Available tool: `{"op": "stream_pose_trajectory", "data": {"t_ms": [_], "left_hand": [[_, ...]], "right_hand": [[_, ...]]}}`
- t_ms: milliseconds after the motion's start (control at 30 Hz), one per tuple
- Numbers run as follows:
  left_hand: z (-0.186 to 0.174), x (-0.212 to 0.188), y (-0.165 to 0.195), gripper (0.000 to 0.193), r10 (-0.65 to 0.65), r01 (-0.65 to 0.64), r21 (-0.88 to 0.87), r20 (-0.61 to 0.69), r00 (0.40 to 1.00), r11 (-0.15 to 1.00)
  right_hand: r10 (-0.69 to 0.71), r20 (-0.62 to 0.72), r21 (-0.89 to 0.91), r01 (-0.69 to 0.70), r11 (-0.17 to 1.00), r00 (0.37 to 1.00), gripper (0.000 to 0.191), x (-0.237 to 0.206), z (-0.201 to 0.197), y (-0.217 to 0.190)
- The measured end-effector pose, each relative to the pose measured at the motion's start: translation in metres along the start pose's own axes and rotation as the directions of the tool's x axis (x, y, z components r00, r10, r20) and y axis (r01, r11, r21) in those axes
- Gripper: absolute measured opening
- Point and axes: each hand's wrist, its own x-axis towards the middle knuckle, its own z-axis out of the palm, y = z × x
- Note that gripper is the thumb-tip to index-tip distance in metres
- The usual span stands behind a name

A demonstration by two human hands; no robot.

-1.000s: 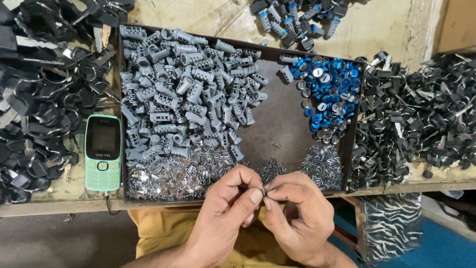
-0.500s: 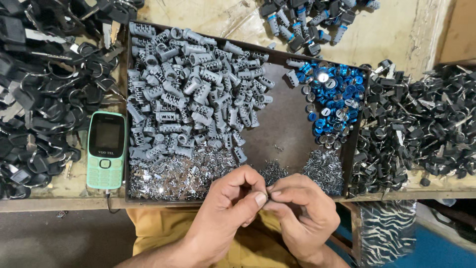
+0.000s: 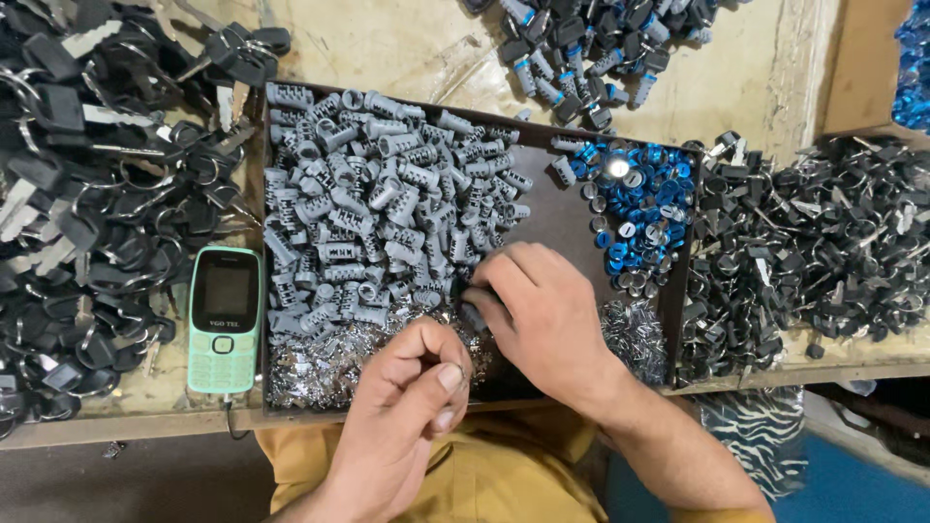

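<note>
i look down through the head camera at a dark tray (image 3: 557, 223) full of small parts. my right hand (image 3: 542, 315) reaches forward into the tray. its fingertips sit at the near edge of the big pile of grey ribbed cylinders (image 3: 387, 208), and they curl down onto something small and dark there. the fingers hide it, so i cannot tell if the hand grips a piece or only touches the pile.

my left hand (image 3: 412, 407) stays closer to my body, over the heap of tiny shiny metal bits (image 3: 320, 363) at the front of the tray. its thumb and first finger are pinched shut. something very small may be between them, but it is too tiny for me to be sure.

the grey cylinders lie up and to the left of my right hand, away from me. they point every which way, so there is no one long line to follow. the right hand is the nearer one to them; the left hand is just behind it and a bit apart.

a pile of blue caps (image 3: 639, 208) sits to the right inside the tray. a green phone (image 3: 225, 318) lies just left of the tray. black keys (image 3: 87, 194) cover the far left, and black parts (image 3: 823, 252) cover the right.
</note>
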Motion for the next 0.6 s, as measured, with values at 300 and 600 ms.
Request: {"op": "stream_pose_trajectory", "data": {"t_ms": [300, 600], "left_hand": [[0.002, 0.008, -0.003, 0.008, -0.055, 0.038, 0.12, 0.139, 0.989, 0.992], [0.008, 0.011, -0.012, 0.012, -0.067, 0.044, 0.141, 0.164, 0.984, 0.989]], "right_hand": [[0.414, 0.1, 0.681, -0.365, 0.635, 0.905, 0.028, -0.056, -0.023, -0.014], [0.547, 0.102, 0.89, -0.322, 0.323, 0.831, 0.031, -0.099, 0.002, -0.003]]}}
